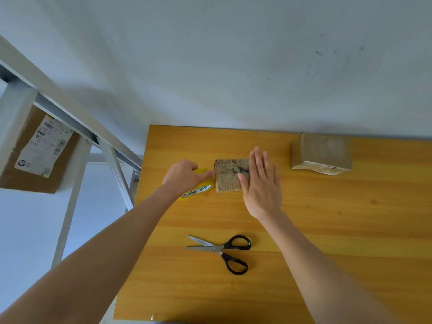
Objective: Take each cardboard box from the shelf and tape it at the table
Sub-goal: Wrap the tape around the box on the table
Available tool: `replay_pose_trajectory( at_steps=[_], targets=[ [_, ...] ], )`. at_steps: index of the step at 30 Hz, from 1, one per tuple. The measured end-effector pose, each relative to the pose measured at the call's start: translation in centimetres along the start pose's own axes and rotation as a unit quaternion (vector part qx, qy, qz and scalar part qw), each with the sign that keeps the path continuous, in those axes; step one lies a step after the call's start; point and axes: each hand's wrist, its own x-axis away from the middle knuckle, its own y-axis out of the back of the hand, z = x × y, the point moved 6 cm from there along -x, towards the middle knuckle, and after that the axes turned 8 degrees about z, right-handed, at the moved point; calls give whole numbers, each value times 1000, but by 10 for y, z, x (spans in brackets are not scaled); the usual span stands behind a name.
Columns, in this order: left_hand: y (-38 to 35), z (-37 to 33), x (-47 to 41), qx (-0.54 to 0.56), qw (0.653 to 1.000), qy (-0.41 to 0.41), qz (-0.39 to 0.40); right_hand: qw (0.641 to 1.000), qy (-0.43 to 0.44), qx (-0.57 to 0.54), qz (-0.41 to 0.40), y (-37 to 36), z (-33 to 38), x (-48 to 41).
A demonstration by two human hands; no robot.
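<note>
On the table [327, 218], left grip [182, 177] clasps tape roll [201, 189]; right grip [260, 183], released, touches box [228, 181].

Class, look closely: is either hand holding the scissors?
No: the scissors lie untouched on the table, while the left hand grips the tape and the right hand is flat over the small box.

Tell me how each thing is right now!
Left hand, gripping tape.
Right hand, flat, on small box.
Small box, lying on table.
Tape, beside small box.
Scissors, open, untouched.
Back box, closed, on table.
Shelf box, on shelf.
</note>
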Motion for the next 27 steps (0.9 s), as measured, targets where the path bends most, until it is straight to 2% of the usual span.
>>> replay_pose_trajectory(
  at_steps=[8, 12, 17, 21, 25, 27],
  targets=[
    [-2, 3, -2, 15, 1000, 9, -1, 996, 84, 33, 23, -11, 35, 2],
    [-2, 3, -2, 20, 1000, 10, -6, 988, 147, 52, -7, -9, 52, 5],
    [-2, 3, -4, 16, 1000, 8, -4, 984, 152, 87, -31, -12, 59, 2],
    [-6, 5, -3, 43, 998, -14, 32, 982, 161, 81, -50, -13, 59, 5],
    [-4, 11, 2, 124, 986, -45, 103, 982, 162, 74, -56, -12, 58, 2],
    [2, 14, 3, 113, 987, -55, 101, 981, 170, 78, -54, -12, 57, 0]
  ],
)
